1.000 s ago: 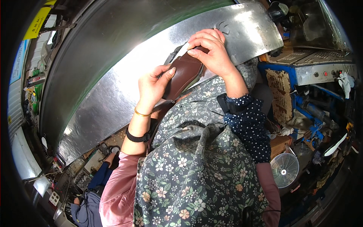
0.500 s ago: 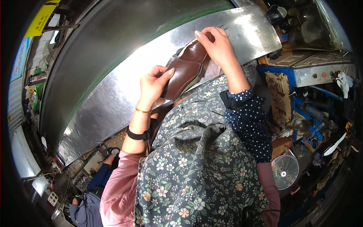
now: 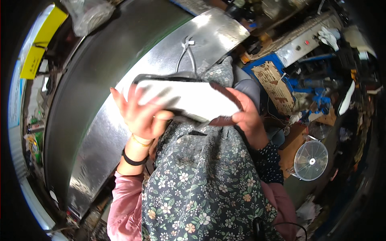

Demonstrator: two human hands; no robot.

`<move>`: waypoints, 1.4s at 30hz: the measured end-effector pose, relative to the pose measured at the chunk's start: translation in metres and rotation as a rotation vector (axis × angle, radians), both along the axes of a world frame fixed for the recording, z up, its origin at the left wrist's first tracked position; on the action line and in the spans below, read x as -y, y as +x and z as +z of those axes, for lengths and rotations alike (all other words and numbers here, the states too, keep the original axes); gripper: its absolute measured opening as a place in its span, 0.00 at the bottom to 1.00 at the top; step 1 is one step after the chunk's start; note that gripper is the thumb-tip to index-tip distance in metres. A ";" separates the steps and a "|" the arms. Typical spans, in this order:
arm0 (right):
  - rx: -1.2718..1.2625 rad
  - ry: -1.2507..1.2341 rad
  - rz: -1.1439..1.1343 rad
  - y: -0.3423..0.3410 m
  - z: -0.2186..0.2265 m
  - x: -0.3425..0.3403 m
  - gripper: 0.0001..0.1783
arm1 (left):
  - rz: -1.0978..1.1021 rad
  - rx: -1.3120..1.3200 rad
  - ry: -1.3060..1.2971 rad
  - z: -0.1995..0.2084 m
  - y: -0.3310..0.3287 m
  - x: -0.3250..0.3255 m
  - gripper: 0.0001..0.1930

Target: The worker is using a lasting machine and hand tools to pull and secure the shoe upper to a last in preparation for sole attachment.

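A shoe upper on its last [image 3: 189, 98] lies crosswise in front of my apron, with its white underside turned up and dark brown leather around the edges. My right hand [image 3: 250, 120] grips its right end, thumb on the near side. My left hand [image 3: 140, 118] is at its left end, fingers spread and smeared by motion; some overlap the white surface, and I cannot tell how firmly they touch. Pliers with dark handles [image 3: 187, 58] rest on the shiny metal worktop [image 3: 96, 156] just beyond the shoe.
A dark conveyor belt [image 3: 80, 92] curves along the worktop's far side. To the right are a blue-framed machine with a control panel [image 3: 303, 44] and a round fan [image 3: 311, 161]. A clear plastic bag [image 3: 88, 16] sits at the upper left.
The shoe has turned from its brown upper side to its white underside and come nearer my body. My left hand has let its fingers spread; my right hand has come down. The pliers now show.
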State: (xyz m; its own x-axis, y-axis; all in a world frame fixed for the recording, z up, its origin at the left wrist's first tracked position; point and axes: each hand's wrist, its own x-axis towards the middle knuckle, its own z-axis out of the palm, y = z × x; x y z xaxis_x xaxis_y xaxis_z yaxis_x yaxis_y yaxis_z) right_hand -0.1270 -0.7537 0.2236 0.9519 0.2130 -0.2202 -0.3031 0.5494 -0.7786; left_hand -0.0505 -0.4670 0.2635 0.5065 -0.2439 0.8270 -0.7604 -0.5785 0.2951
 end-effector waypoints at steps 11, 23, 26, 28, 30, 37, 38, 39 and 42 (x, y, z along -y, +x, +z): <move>0.608 -0.786 -0.266 -0.080 -0.006 -0.020 0.33 | -0.971 -0.968 -1.554 -0.063 0.013 0.028 0.24; 1.053 -1.095 -0.342 -0.097 0.005 -0.028 0.29 | -1.307 -0.907 -1.759 -0.070 0.008 0.022 0.17; 1.073 -1.108 -0.357 -0.098 0.003 -0.030 0.27 | -1.230 -0.962 -1.739 -0.063 0.004 0.024 0.16; 1.083 -1.117 -0.359 -0.098 0.002 -0.032 0.26 | -1.221 -0.962 -1.734 -0.058 0.003 0.026 0.15; 1.095 -1.125 -0.363 -0.099 0.004 -0.034 0.25 | -1.210 -0.961 -1.731 -0.056 0.001 0.027 0.15; 1.122 -1.224 -0.325 -0.105 0.013 -0.036 0.23 | -1.226 -1.011 -1.728 -0.056 -0.001 0.033 0.10; 1.130 -1.249 -0.302 -0.106 0.015 -0.036 0.23 | -1.164 -1.018 -1.807 -0.055 -0.003 0.036 0.12; 1.142 -1.279 -0.296 -0.108 0.015 -0.036 0.22 | -1.162 -1.020 -1.805 -0.052 -0.004 0.037 0.12; 1.183 -1.320 -0.270 -0.109 0.015 -0.035 0.20 | -1.202 -1.078 -1.771 -0.045 -0.006 0.043 0.10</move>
